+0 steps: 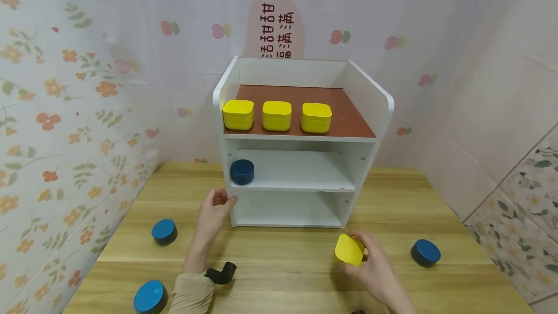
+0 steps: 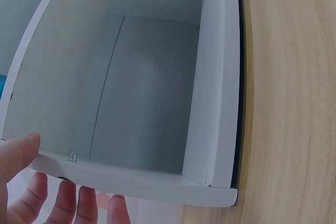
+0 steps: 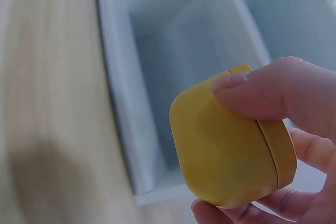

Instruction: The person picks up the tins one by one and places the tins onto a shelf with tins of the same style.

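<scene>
My right hand [image 1: 375, 270] holds a yellow rounded-square box [image 1: 349, 250] in front of the shelf's lower right corner. In the right wrist view the thumb lies across the box's lid seam, with fingers around the far side. My left hand [image 1: 213, 214] grips the left side panel of the white shelf [image 1: 283, 227]; the left wrist view has its thumb on one side of the panel [image 2: 142, 184] and the fingers on the other. Three similar yellow boxes [image 1: 238, 115] [image 1: 276, 116] [image 1: 316, 118] stand in a row on the brown top. A dark blue round tin [image 1: 242, 172] sits at the middle shelf's left end.
Two blue round tins [image 1: 164, 231] [image 1: 150, 297] lie on the wooden table [image 1: 279, 265] at left, and another tin [image 1: 425, 252] at right. Patterned cloth [image 1: 187, 62] hangs behind the shelf and along both sides. Raised white walls edge the shelf's top.
</scene>
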A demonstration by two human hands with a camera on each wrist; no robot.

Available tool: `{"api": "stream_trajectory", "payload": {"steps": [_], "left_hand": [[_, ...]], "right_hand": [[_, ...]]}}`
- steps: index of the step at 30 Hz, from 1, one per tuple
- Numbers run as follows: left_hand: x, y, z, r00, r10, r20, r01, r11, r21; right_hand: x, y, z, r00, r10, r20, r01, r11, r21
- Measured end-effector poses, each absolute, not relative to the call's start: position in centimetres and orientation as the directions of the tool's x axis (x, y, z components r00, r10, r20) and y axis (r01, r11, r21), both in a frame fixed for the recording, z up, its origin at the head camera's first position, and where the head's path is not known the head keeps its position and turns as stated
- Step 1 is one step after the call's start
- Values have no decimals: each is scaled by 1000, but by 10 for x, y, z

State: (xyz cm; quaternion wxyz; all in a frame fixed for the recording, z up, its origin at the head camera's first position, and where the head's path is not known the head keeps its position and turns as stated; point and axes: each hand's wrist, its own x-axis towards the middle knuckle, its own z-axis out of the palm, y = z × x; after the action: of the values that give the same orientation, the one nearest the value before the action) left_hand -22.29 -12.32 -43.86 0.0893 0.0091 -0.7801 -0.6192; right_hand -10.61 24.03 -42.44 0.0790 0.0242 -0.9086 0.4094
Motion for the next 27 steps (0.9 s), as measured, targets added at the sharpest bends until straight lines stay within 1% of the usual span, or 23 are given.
{"api": "stream_trajectory", "payload": {"steps": [4, 9, 17, 23, 27], "left_hand": [[-222, -124, -439, -986, -119, 117, 86, 237, 968], [-222, -123, -438, -985, -129, 115, 83, 227, 970], [-222, -125, -437, -986, -128, 105, 72, 243, 967], [-223, -126, -437, -987, -120, 109, 77, 239, 968], [-224, -125, -437, -987, -118, 106, 75, 236, 969]], "right_hand": [[-110, 242, -403, -979, -14, 204, -160, 676, -719], [-119, 250, -374, -960, -58, 274, -231, 716, -658], [-133, 256, -322, -942, -123, 313, -299, 733, -611], [-141, 255, -283, -899, -199, 389, -396, 748, -533], [-145, 255, -260, -874, -239, 423, -446, 739, -505]]}}
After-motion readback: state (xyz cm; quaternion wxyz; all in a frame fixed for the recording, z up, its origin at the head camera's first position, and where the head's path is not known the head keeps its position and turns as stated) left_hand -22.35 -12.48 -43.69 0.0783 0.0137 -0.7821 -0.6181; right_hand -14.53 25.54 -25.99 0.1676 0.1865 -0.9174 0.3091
